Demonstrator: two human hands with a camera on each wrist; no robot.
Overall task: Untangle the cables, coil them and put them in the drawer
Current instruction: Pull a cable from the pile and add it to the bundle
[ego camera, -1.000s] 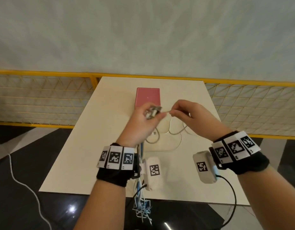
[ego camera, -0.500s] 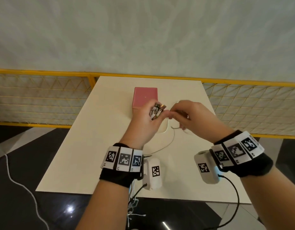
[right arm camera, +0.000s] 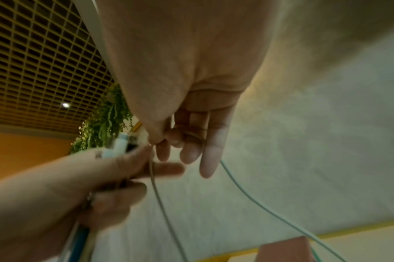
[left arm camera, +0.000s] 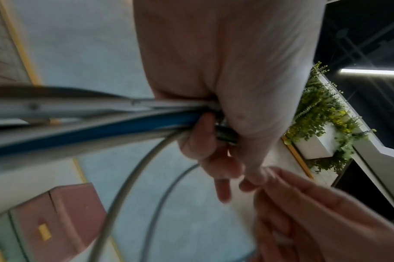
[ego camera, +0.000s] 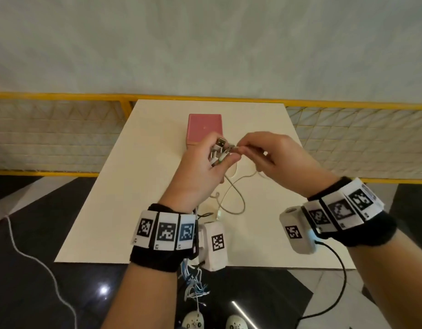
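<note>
Head view: above the table, left hand gripping a bundle of cable plugs, right hand pinching one cable end beside them, pink drawer box just behind. Left wrist view: fingers curled round the grey and blue cables. Right wrist view: fingers pinching a thin cable hanging down.

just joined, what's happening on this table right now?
A person is sorting cables over a white table. The left hand grips a bundle of cable ends, plugs sticking up. The right hand pinches one plug at that bundle. A loose cable loop hangs down to the tabletop. The pink drawer box sits behind the hands; nothing looks coiled yet.
</note>
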